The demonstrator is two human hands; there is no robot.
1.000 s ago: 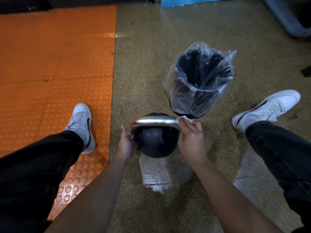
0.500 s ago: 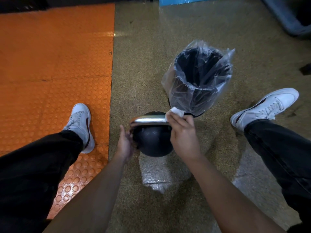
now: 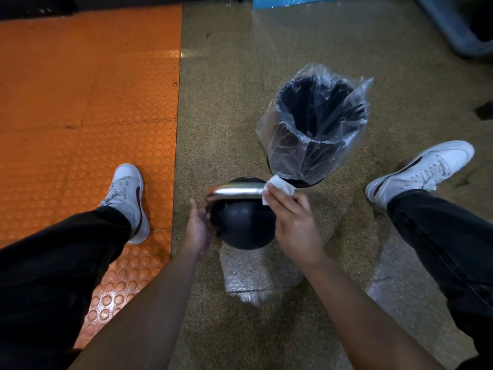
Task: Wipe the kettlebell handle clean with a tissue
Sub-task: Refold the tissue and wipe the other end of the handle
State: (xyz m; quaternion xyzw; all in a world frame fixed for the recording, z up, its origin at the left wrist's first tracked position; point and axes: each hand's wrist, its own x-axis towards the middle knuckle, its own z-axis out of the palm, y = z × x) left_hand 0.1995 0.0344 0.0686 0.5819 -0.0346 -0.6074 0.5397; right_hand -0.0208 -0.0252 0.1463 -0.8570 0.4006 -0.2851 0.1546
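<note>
Speckled tan floor (image 3: 266, 76) fills the middle and right of the frame, with an orange studded mat (image 3: 88, 102) across the left. Above and right of centre stands a black bin (image 3: 317, 121) lined with a loose clear bag, its foot just beside the kettlebell. White shoes sit at mid-left and mid-right.

At centre the black kettlebell (image 3: 244, 228) rests on the floor, its shiny metal handle (image 3: 234, 189) running left to right across the top. At its left flank the left hand (image 3: 198, 231) lies against the ball with fingers fairly straight, steadying rather than clamping. The right hand (image 3: 292, 217) has its grip pinched together on a white tissue (image 3: 278, 186), which is pressed to the right end of the handle.

Risks, as I judge them: the tissue is thin and only partly folded, so hard rubbing on the metal could tear or bunch it and leave bare fingers smearing the handle. The round ball could rock or roll if the left hand eases off during a firm stroke. The handle's underside is out of sight, so it might go unwiped. An elbow swing could tip the light bin.
</note>
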